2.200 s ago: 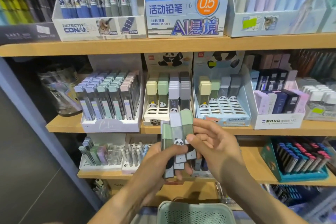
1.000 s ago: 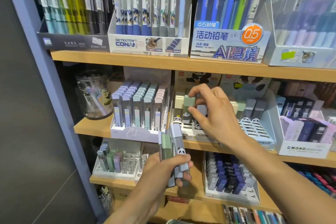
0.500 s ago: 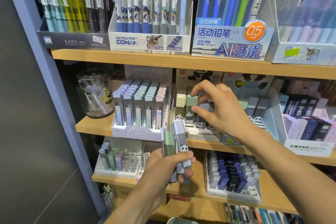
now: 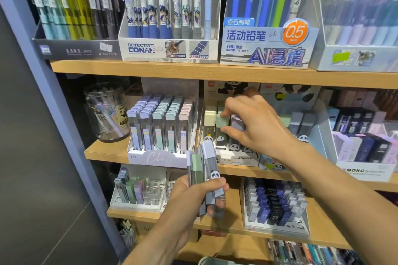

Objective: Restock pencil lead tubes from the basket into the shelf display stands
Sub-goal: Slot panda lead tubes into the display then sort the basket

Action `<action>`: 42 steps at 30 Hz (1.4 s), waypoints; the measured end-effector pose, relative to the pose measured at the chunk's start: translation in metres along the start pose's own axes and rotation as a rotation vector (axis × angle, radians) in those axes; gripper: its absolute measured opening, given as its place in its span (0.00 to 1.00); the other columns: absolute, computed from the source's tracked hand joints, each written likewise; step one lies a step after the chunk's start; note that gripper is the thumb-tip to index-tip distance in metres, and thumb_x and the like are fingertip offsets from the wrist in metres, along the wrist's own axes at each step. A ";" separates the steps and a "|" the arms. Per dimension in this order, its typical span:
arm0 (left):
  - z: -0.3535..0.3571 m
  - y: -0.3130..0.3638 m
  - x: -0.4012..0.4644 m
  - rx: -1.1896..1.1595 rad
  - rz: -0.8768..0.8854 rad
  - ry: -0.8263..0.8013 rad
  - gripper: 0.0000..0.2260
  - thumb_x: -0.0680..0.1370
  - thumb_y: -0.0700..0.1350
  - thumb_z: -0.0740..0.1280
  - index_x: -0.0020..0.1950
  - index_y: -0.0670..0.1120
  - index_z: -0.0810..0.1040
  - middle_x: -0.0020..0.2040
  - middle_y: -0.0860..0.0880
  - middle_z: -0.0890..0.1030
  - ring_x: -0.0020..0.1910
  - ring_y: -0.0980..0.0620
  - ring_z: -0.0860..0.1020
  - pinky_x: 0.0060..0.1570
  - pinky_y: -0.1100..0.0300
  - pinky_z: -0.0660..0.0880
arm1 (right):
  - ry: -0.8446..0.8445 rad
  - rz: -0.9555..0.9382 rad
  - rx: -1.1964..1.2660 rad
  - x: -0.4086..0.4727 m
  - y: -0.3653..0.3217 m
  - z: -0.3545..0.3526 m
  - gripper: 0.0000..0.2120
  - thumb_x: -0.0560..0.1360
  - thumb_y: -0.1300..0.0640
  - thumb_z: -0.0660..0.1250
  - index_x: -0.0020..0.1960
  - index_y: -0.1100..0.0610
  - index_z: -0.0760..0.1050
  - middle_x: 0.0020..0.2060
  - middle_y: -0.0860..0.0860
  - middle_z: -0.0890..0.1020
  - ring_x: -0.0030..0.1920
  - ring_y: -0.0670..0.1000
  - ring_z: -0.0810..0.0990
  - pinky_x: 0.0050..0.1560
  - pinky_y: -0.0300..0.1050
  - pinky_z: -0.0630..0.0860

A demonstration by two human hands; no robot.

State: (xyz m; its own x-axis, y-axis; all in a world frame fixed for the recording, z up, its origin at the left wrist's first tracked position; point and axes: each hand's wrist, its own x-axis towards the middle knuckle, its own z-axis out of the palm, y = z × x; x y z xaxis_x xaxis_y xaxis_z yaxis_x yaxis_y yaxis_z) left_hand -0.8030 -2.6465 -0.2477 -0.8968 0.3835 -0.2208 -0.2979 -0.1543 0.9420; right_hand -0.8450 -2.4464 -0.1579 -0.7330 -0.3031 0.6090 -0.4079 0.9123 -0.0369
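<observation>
1. The right hand (image 4: 256,125) reaches to the middle shelf, its grip of thumb and fingers pinching a mint-capped lead tube (image 4: 221,123) standing in the panda display stand (image 4: 237,158).
2. The left hand (image 4: 193,198) clasps a bundle of lead tubes (image 4: 204,170) upright below.
3. Half a second earlier, the right hand's fingers were spread wider over the same tube.

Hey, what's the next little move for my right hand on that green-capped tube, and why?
Probably press it fully down, then let go. The right hand pinches the green-capped tube standing in the panda display stand, while the left hand holds more tubes.
</observation>
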 end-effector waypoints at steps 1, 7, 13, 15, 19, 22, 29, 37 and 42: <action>0.000 0.000 0.000 -0.001 0.002 0.000 0.18 0.75 0.43 0.76 0.61 0.37 0.80 0.50 0.39 0.87 0.33 0.50 0.80 0.27 0.63 0.72 | 0.021 0.020 -0.060 0.001 -0.001 0.000 0.15 0.73 0.46 0.75 0.51 0.45 0.69 0.46 0.46 0.77 0.45 0.53 0.70 0.47 0.52 0.73; 0.002 0.002 -0.003 0.023 0.003 0.013 0.17 0.75 0.43 0.77 0.59 0.38 0.79 0.37 0.41 0.80 0.27 0.53 0.76 0.26 0.62 0.70 | 0.042 0.095 -0.088 -0.010 -0.006 -0.002 0.12 0.76 0.44 0.70 0.56 0.49 0.80 0.50 0.48 0.73 0.51 0.50 0.65 0.48 0.49 0.70; 0.002 0.003 -0.005 0.078 -0.011 -0.040 0.19 0.73 0.44 0.79 0.59 0.38 0.79 0.39 0.41 0.83 0.30 0.50 0.78 0.25 0.61 0.69 | 0.154 0.320 0.485 -0.067 -0.037 -0.011 0.11 0.74 0.53 0.76 0.56 0.45 0.81 0.44 0.42 0.82 0.44 0.46 0.80 0.44 0.36 0.76; 0.005 0.001 -0.006 0.116 -0.015 -0.059 0.16 0.73 0.44 0.79 0.55 0.38 0.81 0.39 0.40 0.84 0.30 0.49 0.79 0.24 0.61 0.67 | -0.012 0.457 0.733 -0.074 -0.043 0.000 0.17 0.73 0.52 0.77 0.59 0.41 0.79 0.45 0.43 0.83 0.40 0.45 0.81 0.42 0.41 0.79; 0.010 -0.002 -0.009 0.179 -0.017 -0.077 0.15 0.72 0.45 0.80 0.53 0.39 0.83 0.41 0.38 0.85 0.31 0.47 0.79 0.24 0.60 0.67 | -0.041 0.520 0.913 -0.079 -0.039 0.011 0.15 0.73 0.58 0.77 0.56 0.43 0.81 0.42 0.47 0.82 0.37 0.46 0.80 0.42 0.40 0.79; 0.010 -0.004 -0.006 0.197 0.005 -0.067 0.18 0.71 0.46 0.80 0.56 0.40 0.82 0.42 0.38 0.86 0.32 0.47 0.80 0.23 0.60 0.68 | -0.035 0.571 0.993 -0.082 -0.036 0.009 0.13 0.73 0.62 0.78 0.53 0.49 0.82 0.42 0.53 0.84 0.38 0.53 0.83 0.45 0.44 0.81; 0.016 -0.004 -0.009 0.144 0.066 -0.079 0.17 0.79 0.53 0.71 0.55 0.39 0.82 0.37 0.41 0.84 0.28 0.50 0.78 0.26 0.60 0.71 | 0.046 0.752 1.019 -0.092 -0.025 0.005 0.12 0.72 0.65 0.77 0.53 0.57 0.80 0.39 0.57 0.86 0.38 0.56 0.86 0.49 0.53 0.83; 0.026 -0.010 -0.004 0.123 0.054 -0.117 0.16 0.78 0.51 0.72 0.54 0.38 0.80 0.41 0.39 0.83 0.35 0.44 0.79 0.26 0.59 0.71 | 0.361 0.789 0.940 -0.105 0.008 -0.038 0.11 0.75 0.65 0.75 0.55 0.55 0.81 0.41 0.55 0.86 0.42 0.53 0.86 0.48 0.46 0.83; 0.037 -0.015 0.002 0.091 0.003 -0.148 0.17 0.78 0.52 0.74 0.55 0.39 0.79 0.39 0.42 0.78 0.31 0.47 0.75 0.21 0.62 0.65 | 0.615 0.657 0.579 -0.110 0.045 -0.053 0.10 0.76 0.62 0.74 0.55 0.53 0.78 0.45 0.47 0.83 0.46 0.46 0.83 0.48 0.35 0.79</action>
State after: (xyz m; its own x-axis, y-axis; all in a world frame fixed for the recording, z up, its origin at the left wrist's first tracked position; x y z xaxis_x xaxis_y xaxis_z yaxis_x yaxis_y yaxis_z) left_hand -0.7877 -2.6094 -0.2529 -0.8376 0.5140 -0.1851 -0.2589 -0.0751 0.9630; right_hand -0.7537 -2.3574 -0.1850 -0.5685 0.5385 0.6219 -0.3478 0.5278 -0.7749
